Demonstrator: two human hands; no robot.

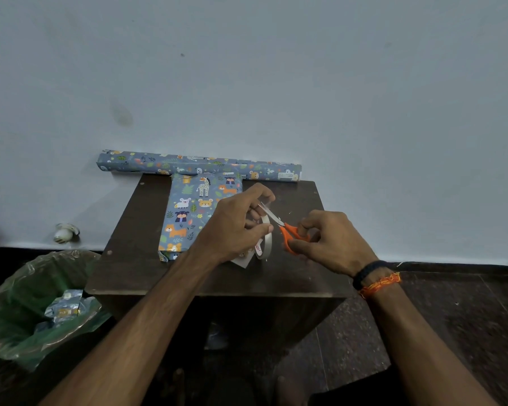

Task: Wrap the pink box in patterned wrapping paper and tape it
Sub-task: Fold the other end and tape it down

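The box [192,213], covered in blue animal-patterned paper, lies on the small dark table [147,271], left of my hands; no pink shows. My left hand [236,227] holds a roll of clear tape [266,240] upright and pinches a strip pulled from it. My right hand [330,240] grips orange-handled scissors [289,234], whose blades reach up-left to the strip beside my left fingers. A white scrap of paper [242,260] lies under the roll.
A roll of the same patterned paper [198,165] lies along the wall at the table's back edge. A bin lined with a green bag [27,306] holding paper scraps stands on the floor to the left. A small white object [66,232] sits by the wall.
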